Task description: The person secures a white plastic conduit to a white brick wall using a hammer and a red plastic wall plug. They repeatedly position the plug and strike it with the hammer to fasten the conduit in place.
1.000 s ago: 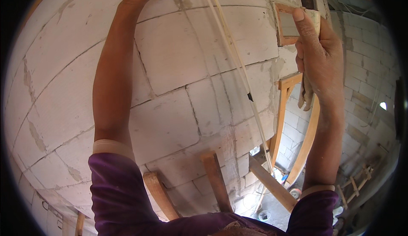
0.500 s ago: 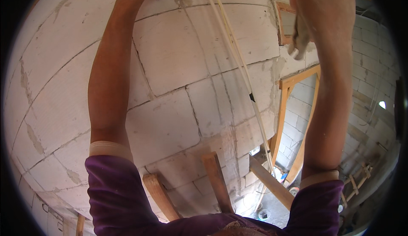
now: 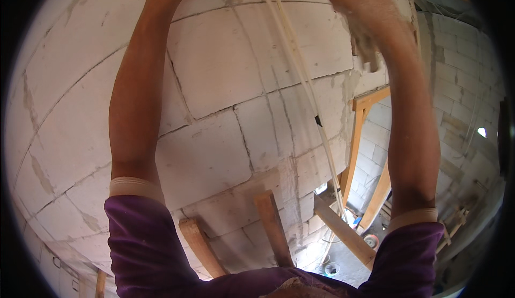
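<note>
My fingers are out of frame above the top edge on both sides, so I cannot tell whether they are spread, pressed together or pinching anything. The left forearm (image 3: 134, 83) runs straight up against the block wall (image 3: 225, 67), and the left hand is cut off at the top edge. The right forearm (image 3: 407, 110) rises just as steeply, with a pale blurred object (image 3: 367, 46) beside it that I cannot identify. The pale cables (image 3: 300, 72) run down the wall between my two arms, starting near where the hands must be and ending by the wooden door frame (image 3: 357, 137). Timber props (image 3: 273, 225) lean against the wall below. Judgement: the step in hand is overhead work at the top of the wall, close to the cables. Any next move calls for steady reach and for keeping both arms clear of the cable run.
</note>
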A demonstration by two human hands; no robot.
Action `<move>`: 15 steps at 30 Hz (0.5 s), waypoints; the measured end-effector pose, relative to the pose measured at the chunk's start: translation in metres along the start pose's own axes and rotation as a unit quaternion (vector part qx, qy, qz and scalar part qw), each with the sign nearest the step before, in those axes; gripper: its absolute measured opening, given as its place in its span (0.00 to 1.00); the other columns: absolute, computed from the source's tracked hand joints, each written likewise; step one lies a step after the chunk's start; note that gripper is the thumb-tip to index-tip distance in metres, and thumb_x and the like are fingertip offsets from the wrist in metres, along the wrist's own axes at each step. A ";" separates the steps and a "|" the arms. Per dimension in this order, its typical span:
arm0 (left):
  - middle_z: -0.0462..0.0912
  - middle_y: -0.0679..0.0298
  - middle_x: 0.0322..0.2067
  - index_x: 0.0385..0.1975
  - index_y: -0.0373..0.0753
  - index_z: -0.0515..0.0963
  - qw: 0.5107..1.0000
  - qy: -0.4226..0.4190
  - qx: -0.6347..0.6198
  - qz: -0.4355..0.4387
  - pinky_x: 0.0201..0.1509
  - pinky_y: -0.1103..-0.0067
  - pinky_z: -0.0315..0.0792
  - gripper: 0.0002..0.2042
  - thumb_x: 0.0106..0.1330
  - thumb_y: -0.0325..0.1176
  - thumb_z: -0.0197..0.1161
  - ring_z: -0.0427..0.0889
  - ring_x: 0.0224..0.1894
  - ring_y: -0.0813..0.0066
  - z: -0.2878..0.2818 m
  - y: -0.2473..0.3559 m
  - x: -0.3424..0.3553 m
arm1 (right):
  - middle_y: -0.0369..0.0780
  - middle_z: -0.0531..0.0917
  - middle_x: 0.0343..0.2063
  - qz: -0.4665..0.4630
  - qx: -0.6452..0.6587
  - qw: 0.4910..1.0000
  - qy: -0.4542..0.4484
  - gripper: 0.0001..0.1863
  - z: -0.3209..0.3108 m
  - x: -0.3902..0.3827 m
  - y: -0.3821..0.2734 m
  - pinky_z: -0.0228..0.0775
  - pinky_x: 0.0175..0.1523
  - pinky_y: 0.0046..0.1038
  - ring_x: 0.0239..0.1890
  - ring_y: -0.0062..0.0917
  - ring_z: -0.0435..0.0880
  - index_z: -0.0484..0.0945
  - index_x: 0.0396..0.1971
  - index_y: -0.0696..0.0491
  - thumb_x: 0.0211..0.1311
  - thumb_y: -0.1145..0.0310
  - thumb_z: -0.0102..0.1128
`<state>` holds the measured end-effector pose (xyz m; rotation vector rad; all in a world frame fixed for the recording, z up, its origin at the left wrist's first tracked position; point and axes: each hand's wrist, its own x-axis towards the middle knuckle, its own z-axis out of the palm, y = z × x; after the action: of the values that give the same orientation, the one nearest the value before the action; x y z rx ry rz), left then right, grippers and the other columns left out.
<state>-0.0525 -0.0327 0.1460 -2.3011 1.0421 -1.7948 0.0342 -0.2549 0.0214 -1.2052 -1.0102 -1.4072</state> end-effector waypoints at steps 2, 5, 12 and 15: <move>0.85 0.65 0.43 0.52 0.31 0.78 1.000 0.005 -0.011 0.000 0.50 0.80 0.75 0.15 0.67 0.26 0.62 0.80 0.43 0.82 0.005 -0.004 0.003 | 0.53 0.86 0.32 -0.008 0.103 0.993 -0.049 0.24 -0.034 0.004 -0.014 0.74 0.46 0.40 0.38 0.41 0.86 0.82 0.41 0.60 0.72 0.50 0.54; 0.84 0.66 0.42 0.52 0.32 0.78 1.000 -0.011 0.001 -0.003 0.50 0.80 0.76 0.14 0.68 0.26 0.63 0.81 0.42 0.82 0.004 -0.007 0.004 | 0.53 0.86 0.31 -0.037 0.214 0.972 -0.088 0.23 -0.035 0.013 0.007 0.74 0.46 0.40 0.38 0.41 0.85 0.82 0.39 0.60 0.71 0.51 0.55; 0.82 0.66 0.40 0.53 0.31 0.77 0.988 0.117 -0.088 -0.051 0.43 0.80 0.79 0.13 0.72 0.28 0.61 0.81 0.39 0.81 -0.004 -0.031 0.022 | 0.41 0.80 0.22 0.124 0.123 0.985 0.009 0.20 -0.021 -0.007 -0.014 0.71 0.39 0.32 0.31 0.24 0.81 0.80 0.35 0.60 0.74 0.55 0.57; 0.81 0.66 0.39 0.53 0.32 0.76 0.975 0.178 -0.133 -0.011 0.40 0.79 0.80 0.12 0.73 0.28 0.60 0.81 0.38 0.80 -0.023 -0.014 0.021 | 0.36 0.80 0.22 0.006 0.107 0.989 0.098 0.20 -0.031 -0.027 -0.008 0.71 0.35 0.27 0.28 0.18 0.80 0.80 0.36 0.60 0.75 0.55 0.57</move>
<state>-0.0636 -0.0252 0.1773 -2.1760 1.3881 -2.2615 0.0216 -0.2794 -0.0099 -0.8968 -0.9864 -1.3420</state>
